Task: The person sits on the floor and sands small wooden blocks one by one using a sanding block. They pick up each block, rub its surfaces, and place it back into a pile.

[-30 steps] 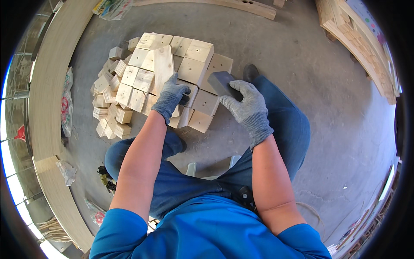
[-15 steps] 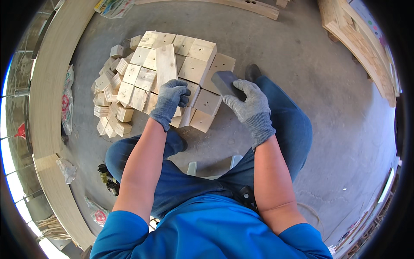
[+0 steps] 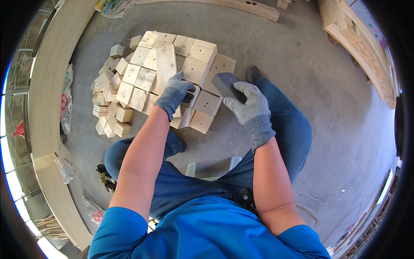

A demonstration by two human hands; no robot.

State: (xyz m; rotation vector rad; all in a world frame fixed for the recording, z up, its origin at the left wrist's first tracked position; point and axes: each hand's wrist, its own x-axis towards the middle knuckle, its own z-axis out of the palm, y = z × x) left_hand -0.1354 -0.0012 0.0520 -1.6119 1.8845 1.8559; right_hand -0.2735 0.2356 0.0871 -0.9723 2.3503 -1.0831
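My right hand (image 3: 250,102), in a grey knit glove, is closed around a dark grey sanding block (image 3: 227,85). It holds the block at the right edge of a stack of pale wooden blocks (image 3: 195,70), many with a small hole in the face. A longer flat wooden piece (image 3: 166,64) lies across the top of the stack. Over its near end is my gloved left hand (image 3: 176,93), fingers loosely bent and partly spread, with nothing visible in them. The palm side and thumb are mostly hidden.
Smaller wooden blocks (image 3: 103,81) lie heaped left of the stack. A long board (image 3: 45,99) runs along the left side, with plastic bags (image 3: 67,103) beside it. A wooden frame (image 3: 360,47) stands at the far right. My knees flank the stack's near side.
My left hand has shifted slightly toward me and right, baring more of the long wooden piece's near end; one finger is straighter. The right hand and sanding block are nearly unmoved.
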